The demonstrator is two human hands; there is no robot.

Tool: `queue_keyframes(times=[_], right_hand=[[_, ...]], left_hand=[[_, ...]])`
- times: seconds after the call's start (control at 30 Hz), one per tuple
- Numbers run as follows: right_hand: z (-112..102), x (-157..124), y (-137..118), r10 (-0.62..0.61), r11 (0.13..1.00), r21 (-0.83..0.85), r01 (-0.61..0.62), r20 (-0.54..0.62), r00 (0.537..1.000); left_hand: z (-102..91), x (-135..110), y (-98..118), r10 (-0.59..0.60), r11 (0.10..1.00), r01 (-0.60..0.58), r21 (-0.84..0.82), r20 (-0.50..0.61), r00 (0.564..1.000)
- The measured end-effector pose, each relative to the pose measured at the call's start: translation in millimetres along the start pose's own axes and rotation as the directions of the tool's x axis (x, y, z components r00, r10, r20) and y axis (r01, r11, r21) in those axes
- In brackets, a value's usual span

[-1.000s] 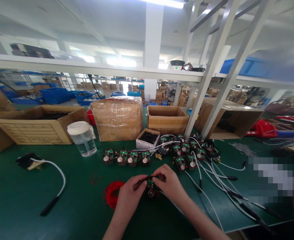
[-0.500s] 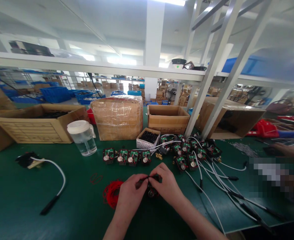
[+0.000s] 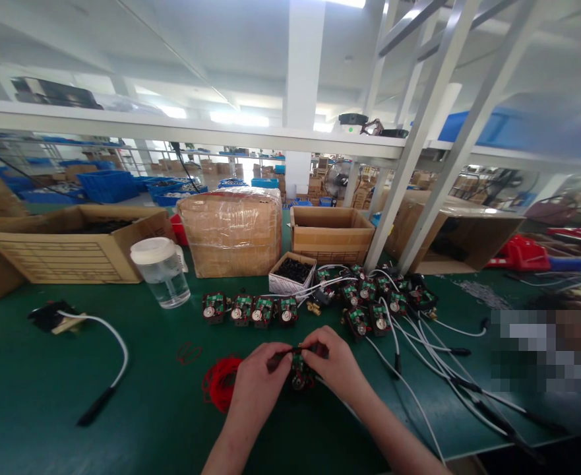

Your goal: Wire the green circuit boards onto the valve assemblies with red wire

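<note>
Both my hands meet over the green table, gripping one small black module with a green circuit board [image 3: 297, 371]. My left hand [image 3: 259, 381] pinches its left side and a thin dark part sticking out at the top. My right hand [image 3: 334, 364] closes on the module's right side. A pile of red rubber bands [image 3: 218, 381] lies just left of my left hand. A row of several finished-looking modules [image 3: 250, 309] stands beyond my hands. Further right sits a cluster of modules with white cables [image 3: 376, 303].
A clear lidded jar [image 3: 160, 272], a taped carton [image 3: 232, 231], open cartons [image 3: 330, 234] and a small white box of black parts [image 3: 291, 273] line the back. A white cable with a black plug [image 3: 103, 359] lies left. Slanted metal frame legs [image 3: 421, 155] rise right. A blurred person is at far right.
My hands have stayed on the module, shifting it slightly; the board faces up between my fingers again. The view drifted a little. The person at the right moved an arm.
</note>
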State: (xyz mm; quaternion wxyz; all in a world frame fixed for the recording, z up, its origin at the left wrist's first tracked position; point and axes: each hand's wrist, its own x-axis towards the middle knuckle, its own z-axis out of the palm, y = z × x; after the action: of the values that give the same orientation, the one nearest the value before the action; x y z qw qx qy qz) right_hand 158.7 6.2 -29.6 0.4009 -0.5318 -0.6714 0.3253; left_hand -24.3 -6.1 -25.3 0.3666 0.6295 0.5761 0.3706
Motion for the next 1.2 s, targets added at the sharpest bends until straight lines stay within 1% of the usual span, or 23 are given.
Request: queue_keyframes(times=[0.17,0.3,0.6,0.77,0.87,0.97,1.03,1.1,1.2], right_hand=[[-1,-1,-2,0.015,1.0,0.006,-0.015,0.011,1.0],[0,-1,0,0.001,1.0,0.005,-0.001,0.004,1.0],[7,-1,-2,-0.022,1.0,-0.02,0.021,-0.051,0.998],[3,-4,2,-0.035,0.999,-0.009,0.035,-0.074,0.997],[0,-9,2,-0.078,0.996,-0.051,0.075,-0.075,0.994],[0,-14,-1,-0.169,0.974,-0.168,0.154,-0.079,0.983],[1,-17,-4,-0.207,0.955,-0.233,0.184,-0.082,0.975],[2,-17,-4,-0.201,0.955,-0.241,0.175,-0.086,0.976],[2,-15,-3,-0.153,0.975,-0.179,0.133,-0.104,0.983]], left_hand=[[0.2,0,2,0.004,1.0,-0.004,0.001,0.0,1.0],[0.4,1,6,0.008,0.999,-0.007,0.032,-0.022,1.0],[-1.0,2,8,0.002,0.998,-0.002,0.06,-0.006,1.0],[-1.6,3,4,0.021,0.997,-0.021,0.078,0.001,1.0],[-0.2,4,1,0.03,0.997,-0.031,0.066,0.005,1.0],[0.8,5,1,0.032,0.998,-0.032,0.049,0.0,0.999],[0.6,5,2,0.032,0.998,-0.032,0.048,0.003,0.999],[0.1,5,2,0.034,0.998,-0.034,0.051,0.008,0.999],[-0.2,5,2,0.041,0.997,-0.042,0.059,0.011,0.999]])
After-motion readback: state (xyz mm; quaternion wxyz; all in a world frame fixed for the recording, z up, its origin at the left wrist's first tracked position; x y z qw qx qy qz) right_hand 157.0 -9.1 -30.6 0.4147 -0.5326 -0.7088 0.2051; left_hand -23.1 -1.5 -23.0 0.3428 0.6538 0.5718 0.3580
